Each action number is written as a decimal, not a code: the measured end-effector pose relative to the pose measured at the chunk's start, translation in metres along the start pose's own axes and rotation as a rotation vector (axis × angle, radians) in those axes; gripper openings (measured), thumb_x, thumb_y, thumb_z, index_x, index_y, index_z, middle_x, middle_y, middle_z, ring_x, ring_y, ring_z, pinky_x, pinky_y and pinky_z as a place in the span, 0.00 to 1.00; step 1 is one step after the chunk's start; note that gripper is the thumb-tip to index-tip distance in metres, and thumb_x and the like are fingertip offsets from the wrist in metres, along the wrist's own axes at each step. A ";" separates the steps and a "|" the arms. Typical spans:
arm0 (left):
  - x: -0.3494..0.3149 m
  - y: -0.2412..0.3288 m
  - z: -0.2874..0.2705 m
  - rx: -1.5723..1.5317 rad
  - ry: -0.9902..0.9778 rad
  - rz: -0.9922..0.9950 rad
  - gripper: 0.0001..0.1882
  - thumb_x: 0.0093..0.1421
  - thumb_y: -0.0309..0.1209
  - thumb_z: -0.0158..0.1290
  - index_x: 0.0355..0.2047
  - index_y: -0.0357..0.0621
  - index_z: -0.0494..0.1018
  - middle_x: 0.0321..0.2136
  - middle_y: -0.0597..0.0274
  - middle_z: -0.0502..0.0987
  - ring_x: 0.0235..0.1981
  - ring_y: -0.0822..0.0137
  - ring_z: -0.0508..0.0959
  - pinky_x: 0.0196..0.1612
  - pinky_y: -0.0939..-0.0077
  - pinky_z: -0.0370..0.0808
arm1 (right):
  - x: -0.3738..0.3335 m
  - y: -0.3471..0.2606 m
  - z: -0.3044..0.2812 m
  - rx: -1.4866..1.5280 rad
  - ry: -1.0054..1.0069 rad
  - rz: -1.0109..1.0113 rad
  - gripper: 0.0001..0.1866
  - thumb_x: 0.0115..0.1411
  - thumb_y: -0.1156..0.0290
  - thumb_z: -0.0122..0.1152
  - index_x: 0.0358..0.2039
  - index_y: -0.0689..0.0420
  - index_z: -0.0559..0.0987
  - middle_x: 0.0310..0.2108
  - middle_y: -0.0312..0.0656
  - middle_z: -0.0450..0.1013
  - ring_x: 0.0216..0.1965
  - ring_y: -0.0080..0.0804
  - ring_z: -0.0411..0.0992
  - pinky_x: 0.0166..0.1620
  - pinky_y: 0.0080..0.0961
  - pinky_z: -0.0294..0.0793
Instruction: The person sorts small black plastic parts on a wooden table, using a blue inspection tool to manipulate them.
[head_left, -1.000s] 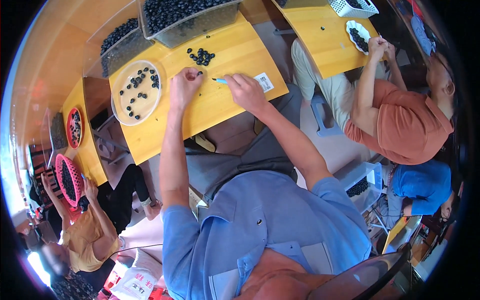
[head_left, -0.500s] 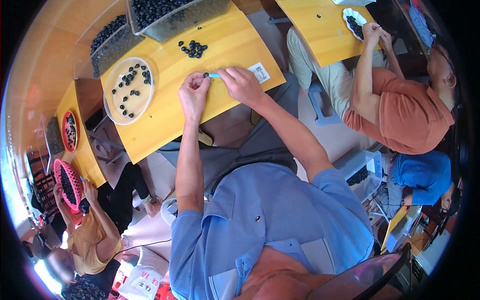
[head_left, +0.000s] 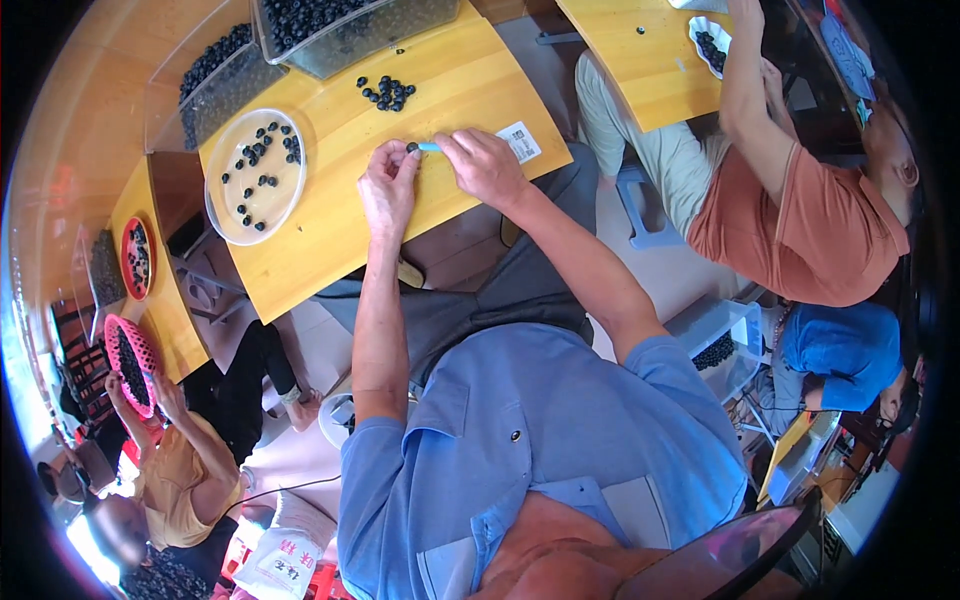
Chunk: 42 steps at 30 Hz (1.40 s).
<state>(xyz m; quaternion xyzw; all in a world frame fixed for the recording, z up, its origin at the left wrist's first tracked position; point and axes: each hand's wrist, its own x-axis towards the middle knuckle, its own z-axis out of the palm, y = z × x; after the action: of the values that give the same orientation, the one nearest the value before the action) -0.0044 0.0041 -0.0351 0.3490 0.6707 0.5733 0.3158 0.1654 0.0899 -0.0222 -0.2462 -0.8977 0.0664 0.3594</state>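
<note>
A: What fills the left of the frame?

B: At the far left, a co-worker holds a pink basket (head_left: 146, 345) of dark pieces below a red dish (head_left: 151, 270). At upper left, a smaller clear bin (head_left: 240, 95) stands filled; below it, a round clear dish (head_left: 283, 203) carries scattered pieces on the yellow table (head_left: 480, 75). Beside them, a larger clear bin (head_left: 330, 60) is heaped full.

A: And the centre?

B: A loose cluster (head_left: 388, 93) lies on bare wood, upper centre. Just below it, the left hand (head_left: 388, 185) has its grip pinching a dark round piece (head_left: 412, 147) between thumb and fingers. A slim blue tool (head_left: 429, 147) meets the piece, its tip too small to make out, pinched in the right hand's (head_left: 482, 165) grip. A white printed label (head_left: 518, 143) lies just beyond.

A: How far along is the work?

B: By appearances, this single piece is in mid-handling. The cluster and heaped bins suggest plenty remains; those in the dish may be done, but nothing confirms it.

A: Farther right?

B: At upper right, a co-worker in rust (head_left: 800, 235) sits by a white scalloped dish (head_left: 697, 44) of similar pieces.
</note>
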 end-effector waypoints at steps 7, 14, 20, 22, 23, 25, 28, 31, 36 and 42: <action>-0.008 0.006 -0.003 0.090 0.139 0.145 0.10 0.65 0.26 0.66 0.45 0.35 0.80 0.31 0.60 0.85 0.33 0.74 0.83 0.41 0.76 0.81 | 0.003 0.001 0.003 -0.056 -0.029 0.060 0.13 0.54 0.78 0.61 0.42 0.60 0.80 0.31 0.42 0.75 0.36 0.40 0.80 0.38 0.37 0.81; 0.013 0.031 -0.083 0.278 0.544 0.284 0.08 0.63 0.27 0.68 0.41 0.39 0.84 0.30 0.63 0.85 0.30 0.74 0.82 0.39 0.76 0.81 | 0.004 0.001 0.002 -0.064 0.044 0.046 0.13 0.54 0.78 0.62 0.42 0.62 0.81 0.30 0.42 0.75 0.34 0.41 0.79 0.38 0.38 0.81; 0.044 0.044 -0.158 0.735 0.568 0.252 0.11 0.63 0.27 0.66 0.45 0.41 0.84 0.34 0.55 0.85 0.30 0.65 0.85 0.37 0.71 0.81 | 0.003 0.001 0.004 -0.048 0.018 0.067 0.12 0.56 0.77 0.62 0.42 0.62 0.81 0.30 0.42 0.75 0.34 0.40 0.79 0.37 0.39 0.80; 0.048 0.055 -0.142 0.775 0.473 0.343 0.11 0.65 0.24 0.61 0.48 0.42 0.84 0.38 0.54 0.83 0.36 0.60 0.86 0.39 0.65 0.81 | 0.003 0.001 0.005 -0.057 0.022 0.061 0.12 0.56 0.77 0.62 0.42 0.62 0.81 0.30 0.42 0.75 0.34 0.40 0.79 0.37 0.38 0.80; 0.055 0.052 -0.129 0.737 0.379 0.463 0.11 0.66 0.23 0.60 0.48 0.42 0.84 0.38 0.53 0.83 0.37 0.58 0.86 0.40 0.63 0.81 | 0.004 0.002 0.005 -0.063 0.021 0.058 0.12 0.57 0.77 0.62 0.43 0.62 0.81 0.30 0.42 0.75 0.34 0.40 0.79 0.37 0.38 0.81; 0.070 0.051 -0.099 0.693 0.200 0.563 0.12 0.67 0.23 0.58 0.49 0.41 0.83 0.39 0.51 0.83 0.39 0.52 0.85 0.43 0.60 0.81 | 0.005 0.002 0.006 -0.065 0.018 0.046 0.12 0.57 0.77 0.62 0.42 0.62 0.81 0.30 0.42 0.74 0.34 0.40 0.79 0.37 0.38 0.81; 0.098 0.044 -0.054 0.684 0.036 0.518 0.12 0.68 0.24 0.56 0.51 0.43 0.82 0.41 0.47 0.83 0.43 0.44 0.84 0.46 0.55 0.80 | 0.004 0.003 0.005 -0.071 0.016 0.052 0.11 0.57 0.77 0.61 0.42 0.61 0.81 0.30 0.41 0.74 0.34 0.40 0.79 0.37 0.38 0.81; 0.133 0.025 -0.037 0.718 0.058 0.472 0.13 0.68 0.26 0.57 0.52 0.46 0.82 0.42 0.46 0.82 0.44 0.43 0.84 0.47 0.52 0.80 | 0.003 0.000 0.005 -0.073 0.022 0.062 0.11 0.57 0.76 0.61 0.41 0.60 0.81 0.30 0.41 0.74 0.34 0.40 0.79 0.37 0.38 0.81; 0.174 0.007 -0.042 0.787 -0.035 0.447 0.11 0.64 0.29 0.61 0.47 0.44 0.85 0.39 0.45 0.84 0.41 0.43 0.85 0.47 0.53 0.81 | 0.003 0.000 0.004 -0.074 0.016 0.068 0.12 0.57 0.75 0.61 0.42 0.59 0.80 0.31 0.41 0.74 0.35 0.39 0.79 0.37 0.39 0.80; 0.177 0.005 -0.054 0.869 -0.064 0.289 0.14 0.61 0.39 0.64 0.41 0.43 0.86 0.36 0.50 0.87 0.40 0.51 0.88 0.46 0.59 0.83 | 0.003 0.001 0.000 -0.043 0.026 0.072 0.10 0.61 0.73 0.62 0.43 0.59 0.80 0.30 0.40 0.74 0.34 0.39 0.78 0.36 0.39 0.80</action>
<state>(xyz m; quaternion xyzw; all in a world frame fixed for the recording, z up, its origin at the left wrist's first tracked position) -0.1474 0.1217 -0.0266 0.5567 0.7832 0.2659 0.0774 0.1638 0.0919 -0.0202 -0.2871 -0.8845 0.0568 0.3633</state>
